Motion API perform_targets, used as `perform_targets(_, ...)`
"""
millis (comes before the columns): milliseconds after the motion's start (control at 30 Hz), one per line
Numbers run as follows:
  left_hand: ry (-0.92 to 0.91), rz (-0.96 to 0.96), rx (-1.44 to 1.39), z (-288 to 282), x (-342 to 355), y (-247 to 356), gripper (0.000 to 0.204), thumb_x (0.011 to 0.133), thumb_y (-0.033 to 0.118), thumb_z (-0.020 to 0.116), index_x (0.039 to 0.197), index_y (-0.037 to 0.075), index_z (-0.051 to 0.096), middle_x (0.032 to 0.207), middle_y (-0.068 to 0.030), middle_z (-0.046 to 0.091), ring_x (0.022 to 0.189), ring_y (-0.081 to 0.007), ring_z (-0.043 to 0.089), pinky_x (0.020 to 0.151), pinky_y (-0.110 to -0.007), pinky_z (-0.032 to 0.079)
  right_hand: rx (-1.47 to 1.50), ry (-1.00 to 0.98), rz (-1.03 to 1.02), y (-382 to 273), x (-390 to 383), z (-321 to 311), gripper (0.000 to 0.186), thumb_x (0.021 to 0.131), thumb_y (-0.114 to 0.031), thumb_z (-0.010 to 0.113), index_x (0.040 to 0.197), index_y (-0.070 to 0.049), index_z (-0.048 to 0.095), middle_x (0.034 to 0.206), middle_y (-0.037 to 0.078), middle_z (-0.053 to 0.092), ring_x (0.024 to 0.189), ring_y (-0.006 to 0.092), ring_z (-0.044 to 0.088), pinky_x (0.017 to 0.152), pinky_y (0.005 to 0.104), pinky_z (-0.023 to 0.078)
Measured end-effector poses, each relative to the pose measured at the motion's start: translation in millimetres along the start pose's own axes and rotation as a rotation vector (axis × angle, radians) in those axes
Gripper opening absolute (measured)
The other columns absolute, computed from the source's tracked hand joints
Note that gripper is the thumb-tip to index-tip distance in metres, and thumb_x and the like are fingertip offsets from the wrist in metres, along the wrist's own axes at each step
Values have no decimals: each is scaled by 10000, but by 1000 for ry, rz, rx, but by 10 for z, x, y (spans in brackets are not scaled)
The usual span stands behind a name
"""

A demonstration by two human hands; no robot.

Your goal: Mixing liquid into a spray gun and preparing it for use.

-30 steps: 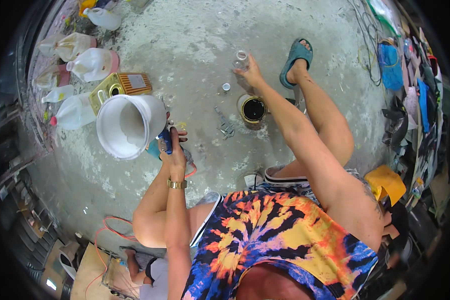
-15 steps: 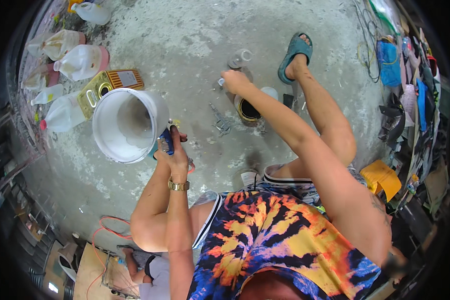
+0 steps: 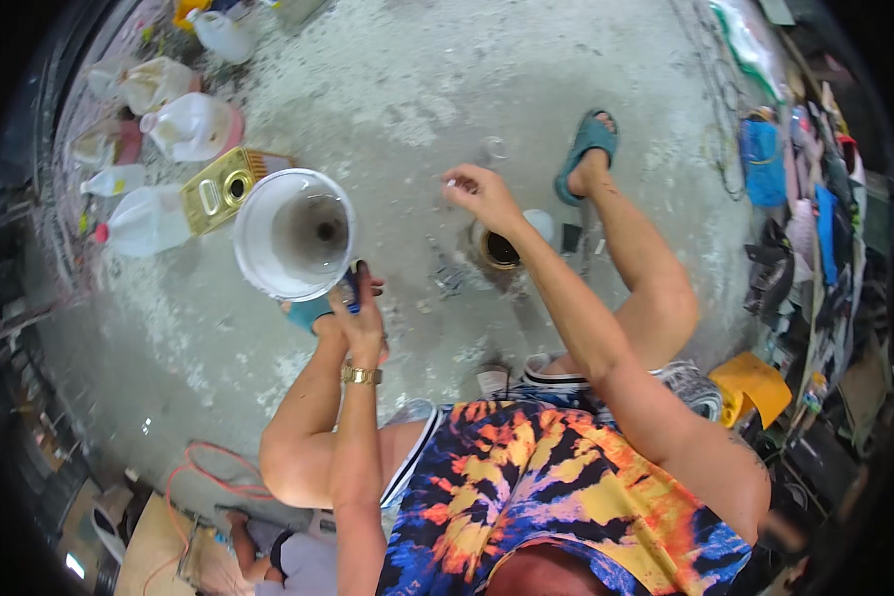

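Note:
My left hand (image 3: 360,316) is closed around a blue tool (image 3: 349,286), partly hidden by the fingers. Right beside that tool is a white round bucket (image 3: 273,260), its mouth facing up toward me and a dark round spot at its bottom. The tool and bucket look joined, though the joint is hidden. My right hand (image 3: 487,202) hangs over the floor with fingers bent, pinching a small white piece (image 3: 453,183) too blurred to name. Below its wrist stands an open can (image 3: 500,252) of dark content, next to a white container (image 3: 539,224). A clear jar (image 3: 494,149) is beyond.
Several plastic jugs (image 3: 191,127) and a gold metal can (image 3: 209,202) line the left. Metal parts (image 3: 449,275) lie on the concrete between my hands. An orange hose (image 3: 184,477) curls at lower left near another person (image 3: 303,561). Clutter and a yellow piece (image 3: 750,387) fill the right side.
The bucket has moved right and tipped so that its mouth faces me more directly, with my left hand at the tool. The view has shifted; my right hand keeps its small white piece.

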State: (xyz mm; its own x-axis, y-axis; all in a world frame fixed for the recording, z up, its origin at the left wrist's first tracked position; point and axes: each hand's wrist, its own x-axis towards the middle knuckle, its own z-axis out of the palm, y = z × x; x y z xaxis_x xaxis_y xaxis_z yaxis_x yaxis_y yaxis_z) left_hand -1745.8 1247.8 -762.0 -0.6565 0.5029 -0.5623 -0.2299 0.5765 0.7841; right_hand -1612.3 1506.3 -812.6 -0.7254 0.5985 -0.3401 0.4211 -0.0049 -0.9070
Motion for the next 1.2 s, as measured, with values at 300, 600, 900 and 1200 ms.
perform_targets(300,96,249,-155,291,-73,-142,254,929,257,618,985,12,581,723,-51,620,641,-137,595,584,-272,478,-174,610,-129,-91,-112,-885,257,785,-209,748,919,-24,629,846,68,665,741,133,592,676,270,473)
perform_targets(600,152,236,-145,235,-198,67,253,933,243,607,899,-7,594,744,-63,625,634,-136,598,575,-268,482,-382,439,-118,-82,-151,-936,292,811,-156,692,1053,-9,626,992,129,671,864,210,632,770,323,505)
perform_targets(900,178,235,-126,176,-152,62,274,944,264,592,915,-8,576,760,-61,632,674,-132,606,599,-265,474,-396,292,-224,28,32,-844,362,820,-120,634,1177,-67,607,1159,143,611,1052,275,591,860,355,489)
perform_targets(1200,152,269,-115,135,-183,57,245,942,234,597,915,-9,585,767,-62,628,679,-135,608,598,-266,482,-578,218,-339,31,40,-731,354,832,-107,611,1185,-75,600,1181,144,594,1122,328,539,957,389,433)
